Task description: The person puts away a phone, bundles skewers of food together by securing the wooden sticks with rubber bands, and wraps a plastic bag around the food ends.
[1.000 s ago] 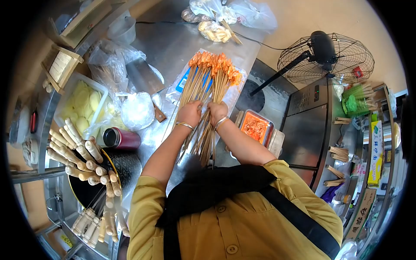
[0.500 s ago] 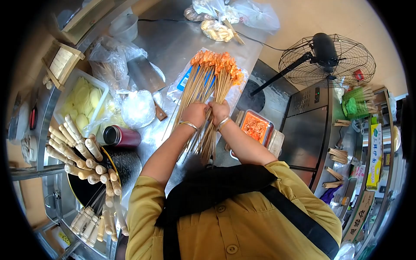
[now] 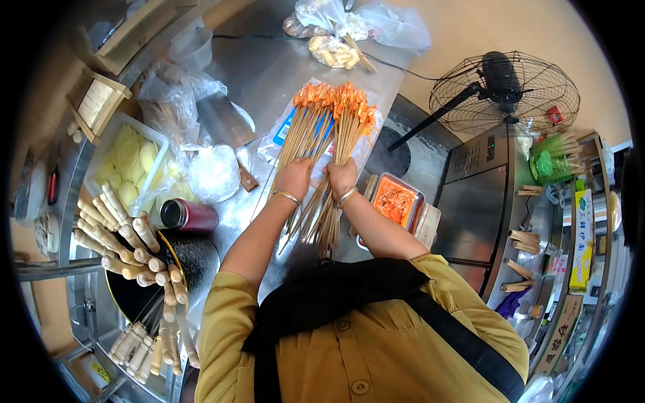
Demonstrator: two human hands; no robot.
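Note:
Two bundles of long wooden skewers (image 3: 346, 144) lie side by side, their far ends loaded with orange, sauce-coated pieces that look like meat (image 3: 334, 99). My left hand (image 3: 293, 177) is closed around the left bundle near its middle. The right bundle is gripped by my right hand (image 3: 342, 176), fingers wrapped round the sticks. Bare stick ends fan out below both hands toward my body. Under the loaded ends is a clear plastic sheet with a blue printed patch (image 3: 285, 127). Right of my right hand stands a tray of orange marinated pieces (image 3: 394, 200).
Left on the steel table are a cleaver (image 3: 225, 115), a tub of pale slices (image 3: 127, 158), a plastic bag (image 3: 213, 170) and a red flask (image 3: 189, 214). Wooden-handled sticks (image 3: 134, 242) fill a black pot. A fan (image 3: 505, 91) stands at right; bagged food (image 3: 334, 52) lies behind.
My hands have moved slightly apart, the left one shifting left, and a gap has opened between the two bundles at the hands. Both hands keep their hold.

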